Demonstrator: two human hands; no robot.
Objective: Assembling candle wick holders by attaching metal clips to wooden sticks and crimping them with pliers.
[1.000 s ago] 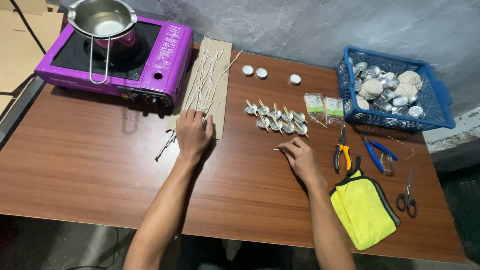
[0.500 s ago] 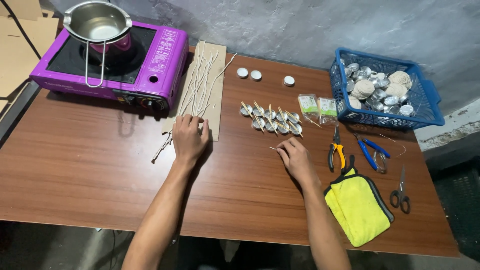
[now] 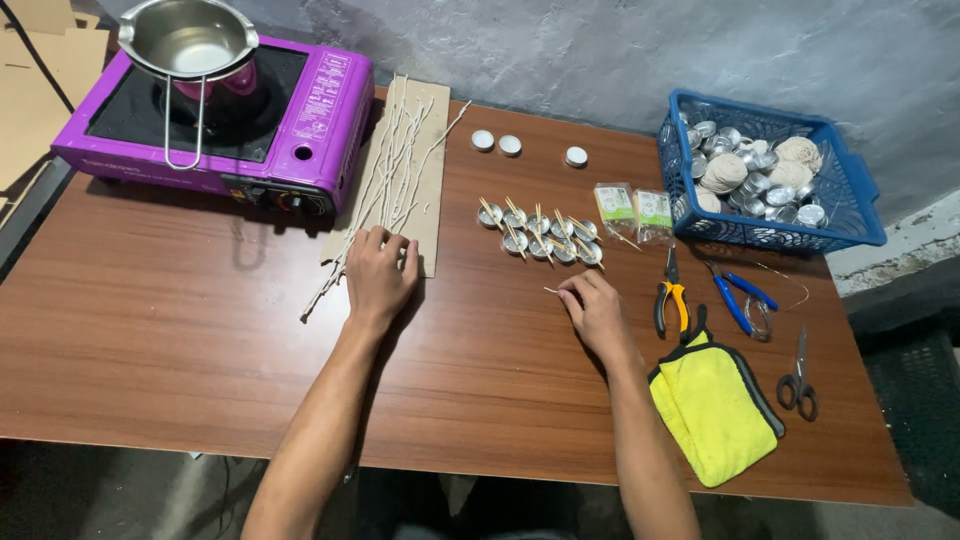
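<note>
The left hand lies palm down, fingers spread and loose, on the near end of a strip of cardboard that runs from just inside the counter's far edge toward its middle. A bundle of pale wax-coated wicks rests on this strip, their long axis following it, far edge to near edge with a slight lean toward the left corner. Their near ends fan out under and just beside the fingertips, and a few stray onto bare wood to the left of the hand. The hand presses on them but does not close round any.

The right hand sits near the counter's middle, fingers curled, thumb and forefinger pinched on a short wick piece whose tip pokes out leftward. It lies roughly crosswise to the bundle.

Just beyond the right hand, toward the far edge, stands a cluster of small metal cups with wicks leaning in them. The right hand is clearly the nearer to these cups; the left is the nearer to the bundle. Pliers lie beside the right hand toward the right edge, with a yellow cloth nearer the front.
</note>
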